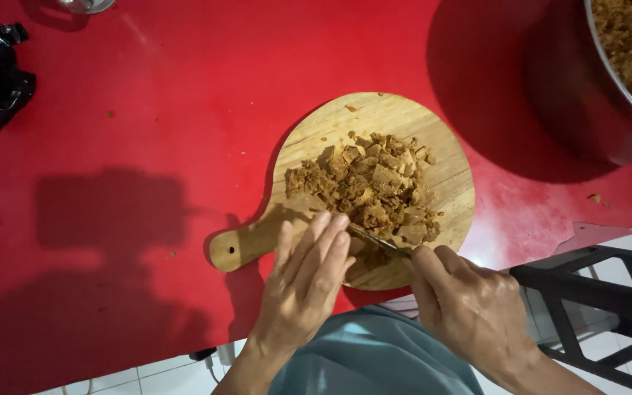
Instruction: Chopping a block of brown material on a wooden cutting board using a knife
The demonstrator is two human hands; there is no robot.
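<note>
On round cutting board (pixel 444 183), right hand (pixel 469 307) gripping knife (pixel 374 240) beside chopped brown chunks (pixel 367 186).

Both hands are working low in the frame, just right of centre. The left hand (pixel 307 281) is reaching up from the bottom edge, its fingers (pixel 323 238) lying straight and close together, palm facing down. The right hand (pixel 469 307) is coming in from the lower right, knuckles up, curling closed with the thumb and forefinger pinching toward the left.
</note>
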